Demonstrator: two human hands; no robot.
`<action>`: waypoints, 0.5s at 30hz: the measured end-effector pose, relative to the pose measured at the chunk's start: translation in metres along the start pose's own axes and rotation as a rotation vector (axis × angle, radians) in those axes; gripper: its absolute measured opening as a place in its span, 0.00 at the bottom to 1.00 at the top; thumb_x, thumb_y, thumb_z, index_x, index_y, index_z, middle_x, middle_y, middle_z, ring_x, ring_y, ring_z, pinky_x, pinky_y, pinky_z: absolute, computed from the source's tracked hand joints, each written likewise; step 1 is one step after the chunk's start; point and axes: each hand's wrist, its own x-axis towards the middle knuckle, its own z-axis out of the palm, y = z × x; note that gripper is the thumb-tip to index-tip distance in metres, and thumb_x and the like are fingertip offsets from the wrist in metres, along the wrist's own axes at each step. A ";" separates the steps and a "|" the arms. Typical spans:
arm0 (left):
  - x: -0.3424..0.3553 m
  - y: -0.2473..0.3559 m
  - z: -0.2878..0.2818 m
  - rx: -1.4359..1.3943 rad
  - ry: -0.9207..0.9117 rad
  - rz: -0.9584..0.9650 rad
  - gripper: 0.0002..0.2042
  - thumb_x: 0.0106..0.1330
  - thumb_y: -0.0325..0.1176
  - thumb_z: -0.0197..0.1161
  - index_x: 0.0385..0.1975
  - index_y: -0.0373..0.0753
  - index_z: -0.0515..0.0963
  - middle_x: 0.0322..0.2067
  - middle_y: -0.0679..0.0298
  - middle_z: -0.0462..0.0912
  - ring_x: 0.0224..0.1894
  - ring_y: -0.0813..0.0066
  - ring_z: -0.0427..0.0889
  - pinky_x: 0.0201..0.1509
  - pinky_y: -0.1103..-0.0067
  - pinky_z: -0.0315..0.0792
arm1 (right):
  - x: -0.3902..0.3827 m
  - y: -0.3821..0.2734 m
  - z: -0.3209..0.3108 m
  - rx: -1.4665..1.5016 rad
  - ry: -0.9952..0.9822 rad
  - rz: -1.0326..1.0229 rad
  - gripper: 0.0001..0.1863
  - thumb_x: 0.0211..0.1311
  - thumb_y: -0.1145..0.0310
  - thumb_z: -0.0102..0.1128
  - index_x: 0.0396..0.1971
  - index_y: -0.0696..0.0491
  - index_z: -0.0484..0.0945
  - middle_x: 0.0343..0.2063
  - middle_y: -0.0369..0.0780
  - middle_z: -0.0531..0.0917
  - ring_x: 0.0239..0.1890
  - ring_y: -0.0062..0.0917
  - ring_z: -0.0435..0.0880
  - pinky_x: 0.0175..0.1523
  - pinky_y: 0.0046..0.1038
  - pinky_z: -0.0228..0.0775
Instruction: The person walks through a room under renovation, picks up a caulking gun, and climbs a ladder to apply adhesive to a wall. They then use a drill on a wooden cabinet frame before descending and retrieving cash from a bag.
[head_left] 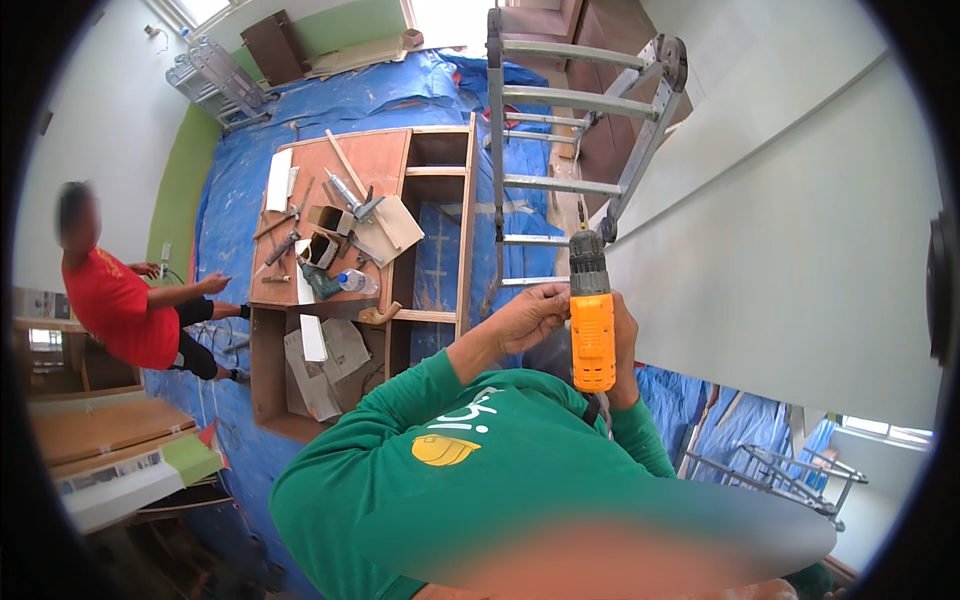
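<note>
A yellow-and-black cordless drill [593,335] stands upright in front of my chest, its chuck and slim bit pointing up toward the ladder. My right hand [626,335] is closed around it from behind, mostly hidden by the drill body. Just left of the drill, my left hand [533,316] has its thumb and fingers pinched together; anything between them is too small to make out. An aluminium folding ladder [560,185] rises directly beyond both hands. To its right is a large pale grey panel [780,230].
A brown wooden cabinet [380,150] lies on blue sheeting [300,105], bearing a caulking gun [352,197], a green power tool [319,283], a water bottle [357,281] and several hand tools. A person in red [118,300] stands at left. Another folded ladder [215,82] leans at the far left.
</note>
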 end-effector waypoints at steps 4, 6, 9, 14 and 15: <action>-0.001 0.024 -0.008 0.013 0.026 0.038 0.07 0.79 0.35 0.58 0.46 0.39 0.78 0.35 0.73 0.78 0.31 0.89 0.74 0.32 0.92 0.69 | 0.002 0.011 0.003 0.007 0.079 0.056 0.14 0.61 0.71 0.68 0.46 0.54 0.78 0.36 0.43 0.83 0.36 0.38 0.86 0.40 0.34 0.77; 0.005 0.075 0.006 -0.020 0.097 0.105 0.07 0.80 0.35 0.56 0.43 0.41 0.78 0.31 0.74 0.77 0.28 0.89 0.73 0.27 0.92 0.67 | 0.019 0.041 -0.009 0.208 0.173 0.095 0.13 0.64 0.71 0.67 0.47 0.54 0.79 0.37 0.41 0.85 0.37 0.32 0.87 0.40 0.31 0.79; 0.031 0.190 0.006 0.080 0.063 0.371 0.09 0.81 0.37 0.53 0.36 0.43 0.76 0.26 0.76 0.73 0.24 0.89 0.70 0.23 0.91 0.62 | 0.096 0.042 -0.044 0.684 0.349 0.115 0.11 0.69 0.71 0.65 0.48 0.55 0.80 0.38 0.38 0.86 0.38 0.24 0.87 0.42 0.27 0.80; 0.098 0.367 0.040 1.137 0.445 0.950 0.18 0.77 0.50 0.57 0.34 0.41 0.81 0.23 0.71 0.74 0.25 0.80 0.69 0.31 0.79 0.67 | 0.269 -0.045 -0.074 0.007 0.501 -0.687 0.08 0.73 0.72 0.60 0.49 0.54 0.79 0.37 0.39 0.85 0.38 0.24 0.83 0.43 0.29 0.76; 0.126 0.412 0.044 1.508 0.561 1.224 0.22 0.75 0.50 0.58 0.41 0.32 0.83 0.29 0.60 0.82 0.33 0.70 0.78 0.42 0.70 0.73 | 0.302 -0.064 -0.088 -0.119 0.486 -0.784 0.08 0.74 0.72 0.59 0.49 0.54 0.78 0.36 0.39 0.84 0.38 0.24 0.82 0.43 0.29 0.76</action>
